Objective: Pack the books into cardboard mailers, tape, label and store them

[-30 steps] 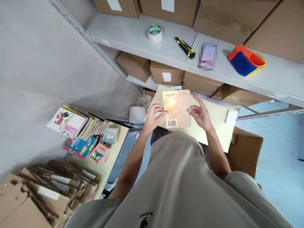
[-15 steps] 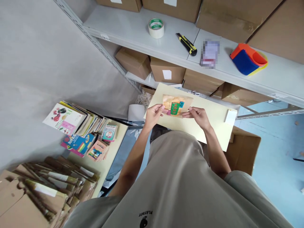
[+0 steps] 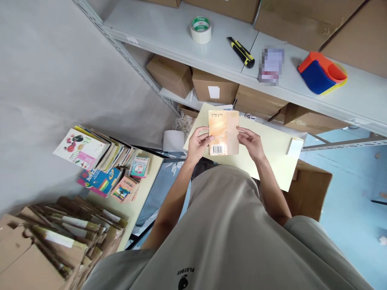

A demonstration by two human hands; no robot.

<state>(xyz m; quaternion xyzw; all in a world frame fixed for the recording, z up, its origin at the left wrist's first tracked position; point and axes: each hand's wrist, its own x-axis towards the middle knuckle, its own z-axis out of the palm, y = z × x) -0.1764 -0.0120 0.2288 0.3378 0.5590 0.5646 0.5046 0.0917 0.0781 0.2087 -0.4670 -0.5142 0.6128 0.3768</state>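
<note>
I hold a thin orange book (image 3: pixel 223 132) with both hands above a pale yellow tabletop (image 3: pixel 272 153). Its back cover faces me, with a barcode near the lower edge. My left hand (image 3: pixel 198 144) grips the book's left edge, thumb on the cover. My right hand (image 3: pixel 250 143) grips its right edge. The book is upright and lifted off the table.
A grey shelf (image 3: pixel 181 44) carries a tape roll (image 3: pixel 200 29), a yellow-black utility knife (image 3: pixel 241 52) and an orange-blue tape dispenser (image 3: pixel 322 73). Cardboard boxes (image 3: pixel 213 86) sit below. Stacked books (image 3: pixel 102 161) and flattened cardboard (image 3: pixel 45 241) lie at left. An open carton (image 3: pixel 311 193) stands at right.
Half a second ago the book was tipped flat, showing its front cover with a green patch. Now it is turned back upright, its barcode side facing me.
</note>
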